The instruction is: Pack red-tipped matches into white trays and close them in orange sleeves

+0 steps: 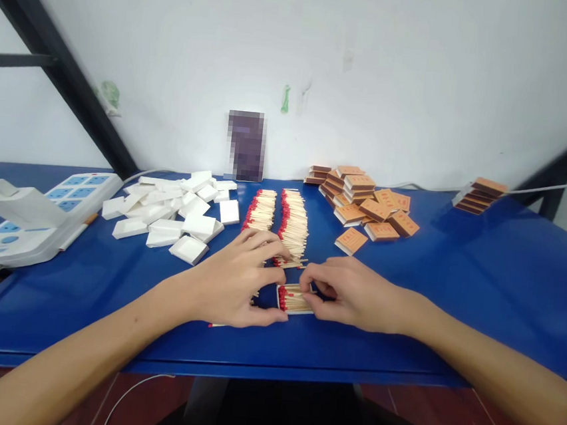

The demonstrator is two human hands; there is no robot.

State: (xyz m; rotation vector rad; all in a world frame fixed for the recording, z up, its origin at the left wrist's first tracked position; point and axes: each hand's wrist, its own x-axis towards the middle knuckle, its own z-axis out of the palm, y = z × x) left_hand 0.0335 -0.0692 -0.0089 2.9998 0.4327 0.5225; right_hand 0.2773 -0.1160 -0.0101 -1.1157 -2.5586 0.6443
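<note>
A small white matchbox tray (278, 297) filled with red-headed matches (291, 298) lies near the front of the blue table. My left hand (237, 278) frames its left end, index finger at the far side and thumb at the near side. The other left fingers curl over the loose matches behind. My right hand (350, 292) is closed at the tray's right end, with thumb and index fingertips pinched together at the match sticks. Its fingers cover that end. Two rows of loose matches, a left row (262, 210) and a right row (294, 223), extend behind my hands.
White empty trays (164, 204) are heaped on the left, beside a power strip (84, 200) with a plugged-in charger (23, 206). Orange matchboxes (360, 193) are piled at back right; a tilted stack (480, 195) stands farther right. A pixelated dark object (247, 145) leans on the wall.
</note>
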